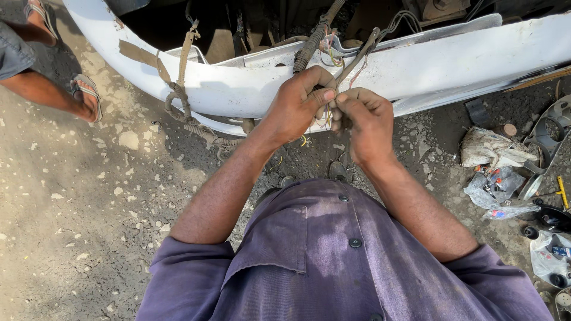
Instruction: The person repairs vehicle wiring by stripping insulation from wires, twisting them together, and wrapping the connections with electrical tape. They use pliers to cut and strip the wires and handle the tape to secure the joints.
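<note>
Far off at ten o'clock, another person's sandalled feet (83, 95) stand on the gritty, stone-strewn ground (77, 202), well apart from the work. Moving toward the middle, a long white body panel (250, 89) sweeps across the top of the view from eleven to two o'clock, with a strip of tape (140, 56) stuck on it and a ribbed grey conduit (181, 110) hanging in loops over its lower edge at about eleven.

At twelve o'clock the left hand (294, 107) is curled shut, thumb and fingertips pinching a thin bundle of wires (351, 62) that runs up and to the right over the panel's lip. Just beside it, touching at the fingertips, the right hand (369, 122) is also closed, fist-like, around the lower end of the same wires; a few yellow strands (327, 116) show between the two hands. A thicker corrugated harness (309, 47) rises just behind the left hand's knuckles, crowding the spot. Below, at six o'clock, lies the person's own purple buttoned shirt (333, 255).

At three o'clock, a crumpled dirty rag (491, 148), clear plastic bags (491, 187), a yellow-handled tool (561, 190) and a curved grey trim piece (553, 134) are scattered on the ground, well clear of the hands.
</note>
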